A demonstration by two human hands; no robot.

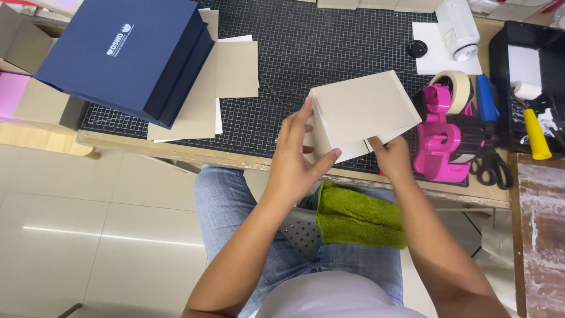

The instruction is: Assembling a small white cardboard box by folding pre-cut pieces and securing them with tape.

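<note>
Board: folded grey cardboard piece is held over the cutting mat, between both hands.
Left hand: fingers clamped on the near-left fold, thumb beneath.
Right hand: fingers closed on the lower right corner.
Handling: edges are best kept square, pressure even along the crease.
Nearby: pink tape dispenser just beyond the right fingers; green towel below the hands.

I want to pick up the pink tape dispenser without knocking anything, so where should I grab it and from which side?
Probably grip the pink tape dispenser across its flat sides at mid-body, coming from above. Its roll of tape sits at the far end, the scissors lie close on its right, and the right hand works just to its left.
</note>
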